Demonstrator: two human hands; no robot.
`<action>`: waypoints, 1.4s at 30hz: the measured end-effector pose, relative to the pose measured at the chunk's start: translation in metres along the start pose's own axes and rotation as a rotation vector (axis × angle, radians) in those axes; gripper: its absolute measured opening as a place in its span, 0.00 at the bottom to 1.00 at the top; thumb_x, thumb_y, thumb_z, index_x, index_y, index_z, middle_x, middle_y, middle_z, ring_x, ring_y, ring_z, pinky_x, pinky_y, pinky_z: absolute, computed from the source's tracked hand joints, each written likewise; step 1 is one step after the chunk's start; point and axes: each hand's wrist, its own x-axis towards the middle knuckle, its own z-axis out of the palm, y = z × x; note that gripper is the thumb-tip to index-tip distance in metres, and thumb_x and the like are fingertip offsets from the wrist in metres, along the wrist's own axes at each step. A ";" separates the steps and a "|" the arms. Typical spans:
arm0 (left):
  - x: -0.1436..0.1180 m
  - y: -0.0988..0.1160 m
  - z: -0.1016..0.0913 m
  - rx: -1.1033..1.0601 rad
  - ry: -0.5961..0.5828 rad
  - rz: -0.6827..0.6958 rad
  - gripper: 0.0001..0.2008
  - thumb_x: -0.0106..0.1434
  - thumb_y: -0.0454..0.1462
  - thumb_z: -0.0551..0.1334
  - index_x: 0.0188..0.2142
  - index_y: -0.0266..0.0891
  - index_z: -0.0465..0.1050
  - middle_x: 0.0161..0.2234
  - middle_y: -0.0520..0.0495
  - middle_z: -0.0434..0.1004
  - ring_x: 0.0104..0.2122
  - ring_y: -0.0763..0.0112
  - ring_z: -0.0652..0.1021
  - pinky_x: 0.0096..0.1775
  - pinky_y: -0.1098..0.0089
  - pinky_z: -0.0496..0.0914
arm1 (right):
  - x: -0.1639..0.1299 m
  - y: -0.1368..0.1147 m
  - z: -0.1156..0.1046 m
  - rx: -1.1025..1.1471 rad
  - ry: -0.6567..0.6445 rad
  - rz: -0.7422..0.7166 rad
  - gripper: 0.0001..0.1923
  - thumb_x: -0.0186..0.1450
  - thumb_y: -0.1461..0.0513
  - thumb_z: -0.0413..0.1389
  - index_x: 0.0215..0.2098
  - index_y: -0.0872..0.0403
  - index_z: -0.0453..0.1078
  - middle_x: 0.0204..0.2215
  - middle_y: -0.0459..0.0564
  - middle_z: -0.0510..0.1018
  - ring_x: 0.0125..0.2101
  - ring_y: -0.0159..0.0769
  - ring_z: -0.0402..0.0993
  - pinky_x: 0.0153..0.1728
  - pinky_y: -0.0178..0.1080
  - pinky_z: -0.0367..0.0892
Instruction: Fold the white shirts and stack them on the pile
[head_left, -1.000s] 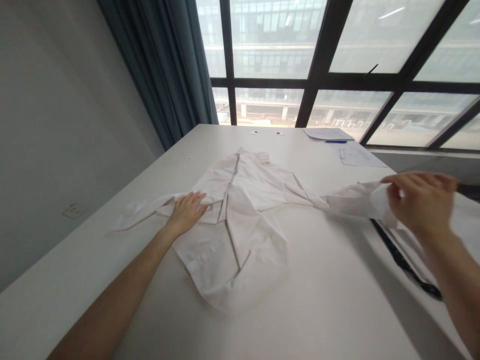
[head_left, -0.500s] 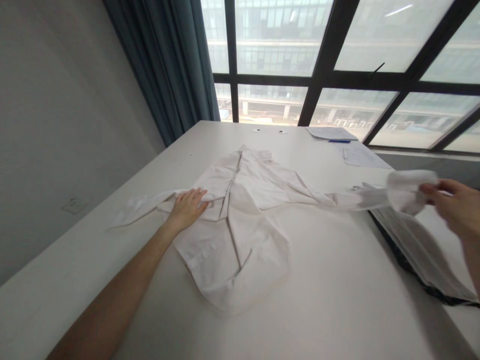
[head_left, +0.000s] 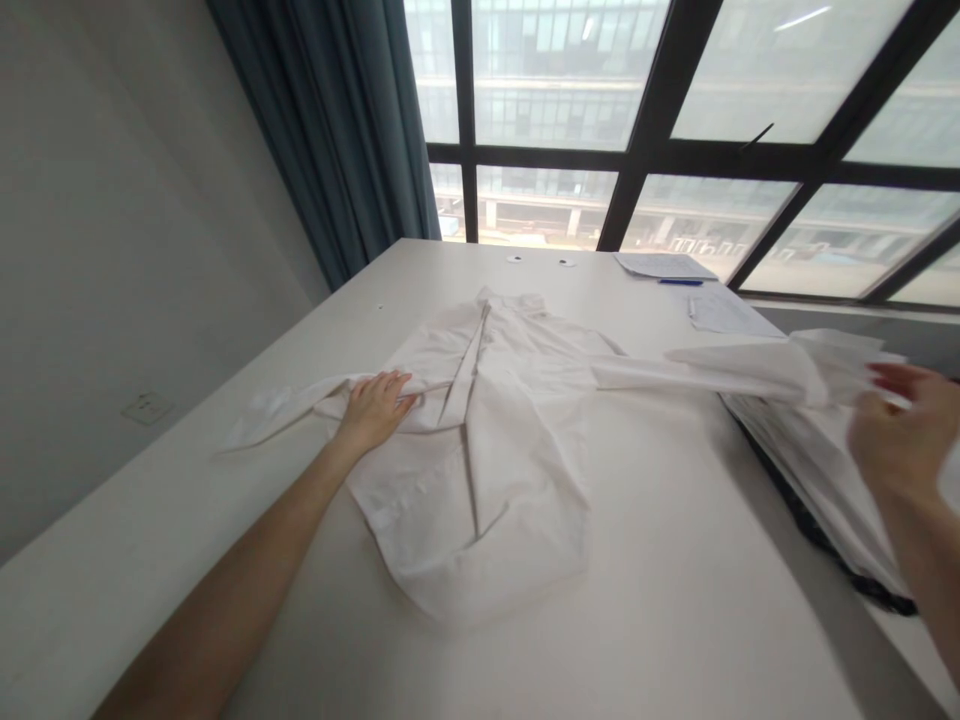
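A white button-up shirt (head_left: 487, 460) lies spread on the white table (head_left: 660, 600), collar toward the window. My left hand (head_left: 373, 408) rests flat on the shirt's left side, fingers together, pinning the cloth. My right hand (head_left: 900, 435) grips the cuff of the shirt's right sleeve (head_left: 720, 370), which is lifted off the table and stretched out straight to the right. The shirt's left sleeve (head_left: 270, 415) trails flat toward the table's left edge.
More white cloth (head_left: 817, 470) lies over a dark edge at the right of the table. Papers (head_left: 664, 266) and a blue pen (head_left: 681, 282) sit near the window. A blue curtain (head_left: 337, 130) hangs at the back left.
My right hand pulled the right sleeve farther right and raised it, so the sleeve is taut and the shirt body smoother. The left hand stayed in place.
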 end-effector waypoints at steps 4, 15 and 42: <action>0.002 0.001 -0.001 -0.008 -0.004 -0.022 0.21 0.69 0.44 0.52 0.57 0.38 0.65 0.59 0.38 0.67 0.59 0.55 0.67 0.59 0.55 0.57 | -0.028 -0.095 0.048 0.203 -0.246 -0.286 0.15 0.69 0.56 0.45 0.48 0.49 0.70 0.49 0.57 0.73 0.47 0.47 0.73 0.50 0.51 0.69; 0.015 -0.040 -0.009 -0.011 -0.078 -0.083 0.19 0.70 0.41 0.49 0.54 0.39 0.69 0.53 0.41 0.76 0.53 0.58 0.74 0.58 0.57 0.57 | -0.083 -0.166 0.118 -0.096 -0.813 -0.517 0.29 0.72 0.51 0.39 0.69 0.50 0.50 0.68 0.50 0.52 0.66 0.43 0.47 0.63 0.54 0.49; 0.041 -0.009 -0.005 -0.090 -0.159 -0.100 0.24 0.70 0.40 0.45 0.62 0.36 0.59 0.63 0.38 0.62 0.62 0.54 0.65 0.61 0.46 0.51 | -0.109 -0.154 0.075 0.107 -0.877 -0.563 0.27 0.72 0.51 0.43 0.67 0.45 0.53 0.68 0.50 0.53 0.67 0.47 0.44 0.62 0.58 0.50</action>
